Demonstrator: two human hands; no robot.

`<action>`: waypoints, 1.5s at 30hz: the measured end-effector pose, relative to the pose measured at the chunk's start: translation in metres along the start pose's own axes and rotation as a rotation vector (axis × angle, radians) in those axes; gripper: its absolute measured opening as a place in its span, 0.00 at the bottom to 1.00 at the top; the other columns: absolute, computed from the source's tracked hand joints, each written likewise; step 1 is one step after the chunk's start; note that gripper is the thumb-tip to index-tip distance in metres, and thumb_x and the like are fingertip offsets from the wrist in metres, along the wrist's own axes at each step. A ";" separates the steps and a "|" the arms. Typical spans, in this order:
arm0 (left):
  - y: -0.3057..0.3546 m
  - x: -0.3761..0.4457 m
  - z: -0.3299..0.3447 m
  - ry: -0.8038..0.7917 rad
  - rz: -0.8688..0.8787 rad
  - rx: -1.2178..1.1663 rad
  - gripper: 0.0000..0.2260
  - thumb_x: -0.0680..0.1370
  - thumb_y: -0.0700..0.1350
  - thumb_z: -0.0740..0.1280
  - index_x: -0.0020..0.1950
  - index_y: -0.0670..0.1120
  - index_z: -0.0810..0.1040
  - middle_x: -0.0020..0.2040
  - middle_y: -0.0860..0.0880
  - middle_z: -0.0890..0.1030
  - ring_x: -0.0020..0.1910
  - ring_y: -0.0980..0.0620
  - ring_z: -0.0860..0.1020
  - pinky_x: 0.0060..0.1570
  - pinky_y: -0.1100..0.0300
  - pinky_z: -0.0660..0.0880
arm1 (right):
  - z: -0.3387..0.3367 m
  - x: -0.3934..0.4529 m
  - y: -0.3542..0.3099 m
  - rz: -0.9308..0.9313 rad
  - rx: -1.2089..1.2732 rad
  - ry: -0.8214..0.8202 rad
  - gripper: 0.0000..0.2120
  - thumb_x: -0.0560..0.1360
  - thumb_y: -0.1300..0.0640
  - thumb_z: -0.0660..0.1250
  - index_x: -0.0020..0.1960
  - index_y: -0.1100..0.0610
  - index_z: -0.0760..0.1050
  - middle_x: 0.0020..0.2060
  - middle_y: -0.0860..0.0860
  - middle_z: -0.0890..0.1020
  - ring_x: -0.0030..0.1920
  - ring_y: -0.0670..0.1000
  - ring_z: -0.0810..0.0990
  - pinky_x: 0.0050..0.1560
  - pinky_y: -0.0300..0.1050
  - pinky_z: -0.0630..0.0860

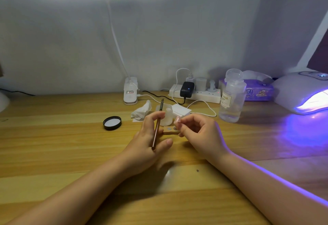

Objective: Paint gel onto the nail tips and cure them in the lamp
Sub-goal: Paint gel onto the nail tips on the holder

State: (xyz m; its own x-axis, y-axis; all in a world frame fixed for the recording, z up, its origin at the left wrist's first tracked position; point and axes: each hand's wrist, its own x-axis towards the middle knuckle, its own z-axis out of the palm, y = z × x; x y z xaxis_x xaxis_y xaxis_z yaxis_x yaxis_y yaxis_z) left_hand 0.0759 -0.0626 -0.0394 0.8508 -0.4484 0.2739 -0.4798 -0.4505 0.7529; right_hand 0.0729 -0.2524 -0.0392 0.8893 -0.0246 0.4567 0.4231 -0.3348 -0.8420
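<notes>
- Head view, nearest the camera: two bare forearms come in from the bottom corners over a wooden worktop [53, 153], and violet light runs along the edge of the right one.
- Left hand [150, 141] has its fingers [156, 116] closed round a brown brush [156, 132], held pretty much upright with the bristle end pointing away toward the far side.
- Right hand [200, 132] is pinching a glittery pink nail tip [177, 119] between thumb and fingertips, so those fingers are closed on it too. The tip sits just right of the brush, up off the worktop.
- Between and just past the hands there's a little wooden stand [170, 130] lying on the worktop with small metal bits on it; can't really tell what they are.
- Left of that, a black jar lid [112, 123] lies upside down, well apart from the hands.
- Right behind the brush is a small frosted jar [167, 114], with a crumpled tissue [142, 111] to its left and a flat white pad stack [181, 110] to its right.
- Further right stands a clear liquid bottle [230, 100] with a label.
- Far right, the curing lamp [301, 93] is on, glowing violet and spilling onto the worktop.
- Along the far wall: a clip lamp base [130, 91], a white power strip [195, 94] with a black adapter plugged in, and a purple tissue pack [257, 92].
</notes>
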 end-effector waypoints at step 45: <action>0.013 -0.023 -0.001 0.403 0.299 -0.274 0.10 0.77 0.47 0.62 0.50 0.43 0.81 0.41 0.49 0.84 0.43 0.49 0.84 0.44 0.53 0.80 | -0.003 0.002 0.004 -0.071 -0.066 0.001 0.05 0.75 0.61 0.69 0.49 0.54 0.81 0.37 0.46 0.82 0.39 0.41 0.81 0.42 0.31 0.76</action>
State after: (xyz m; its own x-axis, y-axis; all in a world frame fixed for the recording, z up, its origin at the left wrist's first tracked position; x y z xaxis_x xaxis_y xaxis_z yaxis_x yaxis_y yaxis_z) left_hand 0.0503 -0.0574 -0.0359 0.7267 -0.1718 0.6651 -0.6850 -0.1079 0.7205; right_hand 0.0756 -0.2564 -0.0413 0.8572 0.0008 0.5150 0.4730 -0.3970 -0.7866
